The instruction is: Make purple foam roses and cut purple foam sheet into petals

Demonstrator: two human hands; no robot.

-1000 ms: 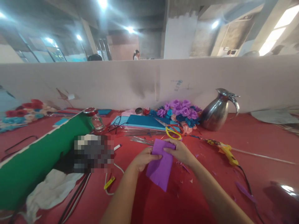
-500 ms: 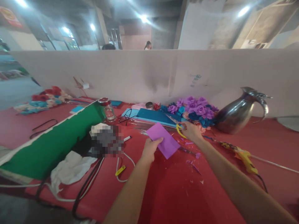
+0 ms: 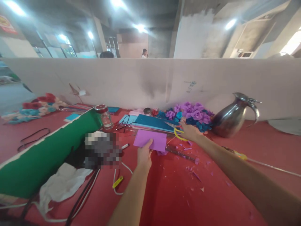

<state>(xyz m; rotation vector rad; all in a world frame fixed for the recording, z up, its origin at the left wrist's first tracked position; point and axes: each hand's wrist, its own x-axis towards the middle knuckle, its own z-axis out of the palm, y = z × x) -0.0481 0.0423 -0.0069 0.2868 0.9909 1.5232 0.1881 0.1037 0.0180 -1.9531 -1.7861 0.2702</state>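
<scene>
My left hand [image 3: 144, 157] pinches a rectangular sheet of purple paper [image 3: 141, 138], thumb on top and fingers underneath. The paper is held above the red table with its long side nearly level. To its right, my right hand [image 3: 191, 132] is closed on a pair of scissors [image 3: 179, 135] with yellow handles. Their blades point to the upper left, over the edge of a stack of blue sheets [image 3: 150, 122]. The blades are apart from the purple paper. My right fingertips are partly hidden behind the handles.
Purple paper flowers [image 3: 197, 113] stand behind my right hand, with a metal jug [image 3: 231, 117] beside them. Purple scraps [image 3: 196, 175] litter the red table [image 3: 174, 201]. A glue gun [image 3: 238, 154] lies right. Left are a glass jar [image 3: 107, 121], eyeglasses [image 3: 125, 124], a green box [image 3: 47, 150] and cables.
The purple paper has turned from a slant to nearly level and shifted left with my left hand. My right hand still grips the scissors. The whole view has shifted slightly.
</scene>
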